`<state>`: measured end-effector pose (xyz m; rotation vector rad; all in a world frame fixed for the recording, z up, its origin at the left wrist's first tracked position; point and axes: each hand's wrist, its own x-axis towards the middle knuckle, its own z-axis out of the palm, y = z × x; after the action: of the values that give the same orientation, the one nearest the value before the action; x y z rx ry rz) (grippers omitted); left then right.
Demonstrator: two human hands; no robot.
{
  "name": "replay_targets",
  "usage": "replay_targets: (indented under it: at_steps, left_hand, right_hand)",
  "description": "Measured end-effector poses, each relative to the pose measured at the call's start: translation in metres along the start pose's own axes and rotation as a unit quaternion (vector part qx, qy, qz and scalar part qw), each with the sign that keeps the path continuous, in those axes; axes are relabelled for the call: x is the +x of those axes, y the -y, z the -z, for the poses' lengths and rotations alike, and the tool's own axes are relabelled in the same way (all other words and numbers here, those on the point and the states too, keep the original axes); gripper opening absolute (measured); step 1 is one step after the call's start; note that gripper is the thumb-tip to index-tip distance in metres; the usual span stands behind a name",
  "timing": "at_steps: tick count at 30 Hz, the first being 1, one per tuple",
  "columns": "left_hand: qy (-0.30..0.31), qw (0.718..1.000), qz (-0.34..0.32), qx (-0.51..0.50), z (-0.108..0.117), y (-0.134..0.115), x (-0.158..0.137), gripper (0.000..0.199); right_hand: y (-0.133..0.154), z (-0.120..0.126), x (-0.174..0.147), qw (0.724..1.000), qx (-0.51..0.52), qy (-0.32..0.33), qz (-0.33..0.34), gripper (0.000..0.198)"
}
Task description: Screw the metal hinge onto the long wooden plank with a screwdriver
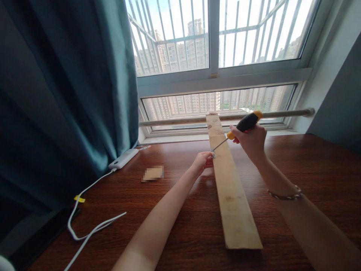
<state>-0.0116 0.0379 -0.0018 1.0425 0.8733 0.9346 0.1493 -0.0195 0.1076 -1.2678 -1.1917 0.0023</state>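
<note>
A long wooden board [232, 188] lies on the brown table, its far end at the window rail. My right hand [251, 141] is closed around a screwdriver [246, 122] with a black and yellow handle. Its shaft slants down to the left, and the tip meets a small metal fitting [213, 153] at the board's left edge. My left hand [203, 162] is closed at that edge, with thumb and fingers pinching the fitting against the board. The fitting's exact kind is too small to make out.
On the table [175, 233] a small blurred tan piece [153, 173] lies to the left. A white power strip [123, 159] with a white cable [87, 188] sits beside the dark curtain [113, 75]. A metal rail [282, 114] crosses before the window.
</note>
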Motion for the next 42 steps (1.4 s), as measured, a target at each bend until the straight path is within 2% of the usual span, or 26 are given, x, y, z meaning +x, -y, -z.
replay_targets:
  at_steps: [7,14,18,22,26,30,34,36,38,40,42]
  left_hand:
    - [-0.007,1.0,0.002,0.009,0.0,-0.001,0.0,0.015]
    - [-0.01,1.0,0.003,0.004,-0.001,-0.001,0.0,0.015]
    - [-0.009,1.0,0.002,0.005,-0.001,-0.002,0.0,0.016]
    - [-0.006,1.0,0.002,0.007,-0.001,-0.002,0.0,0.015]
    - [-0.004,1.0,0.0,0.003,-0.001,-0.002,-0.001,0.016]
    - [-0.004,1.0,0.004,0.006,-0.002,-0.003,-0.002,0.018]
    - [-0.011,1.0,0.005,0.001,-0.003,-0.004,-0.003,0.019]
    - [-0.012,1.0,0.004,-0.001,-0.003,-0.004,-0.003,0.019]
    - [-0.012,1.0,0.002,0.0,-0.003,-0.004,-0.003,0.018]
    - [-0.013,1.0,0.0,0.001,-0.002,-0.003,-0.002,0.018]
    - [-0.011,1.0,-0.002,0.0,-0.002,-0.003,-0.001,0.018]
  right_hand:
    - [0.002,-0.002,-0.002,1.0,-0.009,-0.016,0.007,0.03]
    - [0.005,-0.001,-0.003,1.0,0.009,0.005,0.003,0.03]
    - [0.002,0.001,0.003,0.995,0.069,0.054,-0.045,0.031]
    - [0.002,0.003,0.009,0.976,0.151,0.11,-0.115,0.031]
    - [0.004,0.003,0.01,0.97,0.176,0.113,-0.122,0.032]
    - [-0.004,0.008,0.017,0.985,0.136,0.059,-0.088,0.039]
    - [-0.036,0.02,0.039,0.996,0.036,-0.028,-0.071,0.048]
    - [-0.058,0.025,0.05,0.994,-0.054,0.013,-0.096,0.049]
    - [-0.079,0.027,0.056,0.968,-0.175,0.127,-0.125,0.047]
    - [-0.097,0.024,0.056,0.906,-0.304,0.259,-0.139,0.044]
    - [-0.113,0.018,0.049,0.839,-0.394,0.348,-0.143,0.041]
